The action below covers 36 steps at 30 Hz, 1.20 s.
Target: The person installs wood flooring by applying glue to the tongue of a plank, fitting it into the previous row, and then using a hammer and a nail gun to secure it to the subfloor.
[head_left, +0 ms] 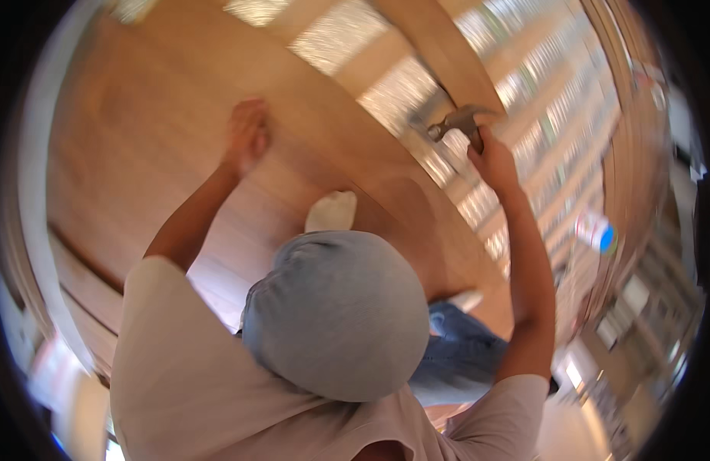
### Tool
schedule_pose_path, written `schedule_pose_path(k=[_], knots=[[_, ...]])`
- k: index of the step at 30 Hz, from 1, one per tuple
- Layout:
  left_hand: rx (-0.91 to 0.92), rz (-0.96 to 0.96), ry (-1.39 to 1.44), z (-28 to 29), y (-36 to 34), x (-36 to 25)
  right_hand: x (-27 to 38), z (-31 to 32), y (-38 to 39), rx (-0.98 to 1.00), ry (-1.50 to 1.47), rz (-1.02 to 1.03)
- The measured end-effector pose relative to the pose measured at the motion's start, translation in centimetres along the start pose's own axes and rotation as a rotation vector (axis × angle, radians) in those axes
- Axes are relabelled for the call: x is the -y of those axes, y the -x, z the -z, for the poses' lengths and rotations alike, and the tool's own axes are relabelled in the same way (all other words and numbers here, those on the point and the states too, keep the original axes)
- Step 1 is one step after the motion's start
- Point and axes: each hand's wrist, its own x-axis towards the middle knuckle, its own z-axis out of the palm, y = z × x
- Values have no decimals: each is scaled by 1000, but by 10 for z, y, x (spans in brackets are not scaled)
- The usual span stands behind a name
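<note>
My right hand [493,157] is closed round the handle of a claw hammer [461,121]. The hammer's head is raised in front of the fist, above the strips of exposed floor framing. Over the laid wooden boards [155,107] on the left, my left hand [249,137] hangs with the arm stretched forward. Motion smears its fingers, so their grip and anything small in them cannot be made out.
Shiny silvery insulation [401,96] shows between parallel wooden joists [539,146] ahead and right. A white container with a blue lid [597,232] stands there. A white-socked foot [332,210] rests on the boards. A pale curved edge [38,177] borders the left.
</note>
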Motion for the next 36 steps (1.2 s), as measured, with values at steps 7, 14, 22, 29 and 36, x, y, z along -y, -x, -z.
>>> schedule_pose_path(k=[7, 14, 22, 29, 36], knots=[[231, 20, -360, 2, -4, -25, -110, 77, 133, 313, 416, -383], [187, -121, -437, -5, -8, -33, -188, 55, 241, 475, 406, -475], [191, -69, -564, -17, 14, -42, -248, -21, 232, 345, 307, -522], [202, 29, -534, -32, 26, -48, -316, -28, 282, 401, 371, -525], [197, -18, -577, -37, 22, -54, -339, -63, 316, 415, 340, -384]])
